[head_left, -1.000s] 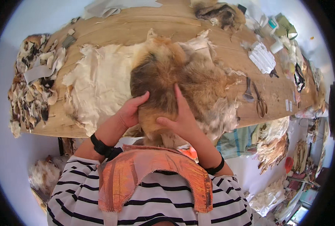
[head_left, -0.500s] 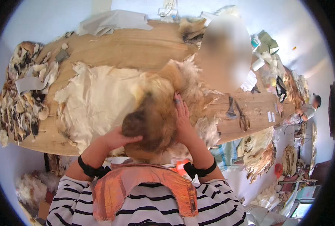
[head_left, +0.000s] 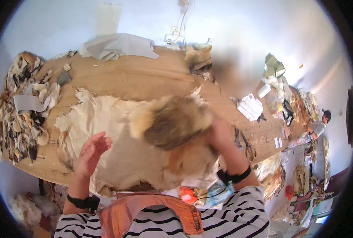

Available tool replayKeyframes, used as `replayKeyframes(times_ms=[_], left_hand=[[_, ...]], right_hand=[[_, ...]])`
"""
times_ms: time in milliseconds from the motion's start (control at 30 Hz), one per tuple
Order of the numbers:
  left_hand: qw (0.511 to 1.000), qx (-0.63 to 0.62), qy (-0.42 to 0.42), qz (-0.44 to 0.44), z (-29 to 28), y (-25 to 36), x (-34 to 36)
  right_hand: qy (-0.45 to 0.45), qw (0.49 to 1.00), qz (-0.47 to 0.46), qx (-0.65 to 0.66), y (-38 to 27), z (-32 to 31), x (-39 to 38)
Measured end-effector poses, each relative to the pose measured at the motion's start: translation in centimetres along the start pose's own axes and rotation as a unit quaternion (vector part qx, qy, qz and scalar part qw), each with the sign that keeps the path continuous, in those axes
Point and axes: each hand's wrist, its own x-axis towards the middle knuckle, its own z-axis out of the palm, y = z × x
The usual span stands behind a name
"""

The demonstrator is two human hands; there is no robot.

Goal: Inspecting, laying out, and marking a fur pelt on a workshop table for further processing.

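A large pale hide lies spread on the table, its skin side up and its edges ragged. Over its right part sits a brown and dark fur pelt, blurred by motion, with paler tan fur beneath. My right hand is at the pelt's right edge and appears to grip it; motion smears the fingers. Above the hide's left part my left hand is held up, empty, fingers apart, away from the fur.
Fur scraps are heaped at the table's left end. Scissors lie to the right, near white paper. A dark-edged fur piece and grey sheet are at the back. Another person is at far right.
My left hand has come off the fur and moved left. My right hand has shifted right, and the fur pelt has been folded or swung up to the right. The view has tilted.
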Motion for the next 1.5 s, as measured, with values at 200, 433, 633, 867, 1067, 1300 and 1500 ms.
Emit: replayKeyframes(times_ms=[200, 433, 633, 867, 1067, 1300, 1500], left_hand=[[0.969, 0.132, 0.199, -0.061, -7.3, -0.5, -4.7], [0.712, 0.676, 0.190, 0.007, -13.4, -3.6, -5.2], [0.522, 0.825, 0.180, -0.119, -12.6, -6.6, -3.1], [0.466, 0.854, 0.227, -0.049, -14.7, -7.1, -1.3], [0.463, 0.860, 0.200, -0.080, -9.3, -7.5, -11.0], [0.466, 0.762, 0.385, -0.233, -16.7, 0.4, -14.4], [0.833, 0.472, 0.287, -0.020, -18.8, 0.6, -16.3]], right_hand=[[0.152, 0.941, 0.015, -0.301, 6.8, -9.9, 20.6], [-0.006, 0.943, -0.145, -0.298, -0.7, 3.0, 19.8], [-0.185, 0.966, -0.050, -0.176, 2.0, 17.0, -3.2], [-0.135, 0.976, -0.060, -0.159, 2.1, 17.5, -0.2], [-0.187, 0.964, -0.019, -0.190, 0.1, 13.5, -8.5], [-0.162, 0.965, 0.008, -0.205, -4.0, 12.1, -15.0], [-0.137, 0.986, 0.029, -0.092, -5.6, 11.9, -14.9]])
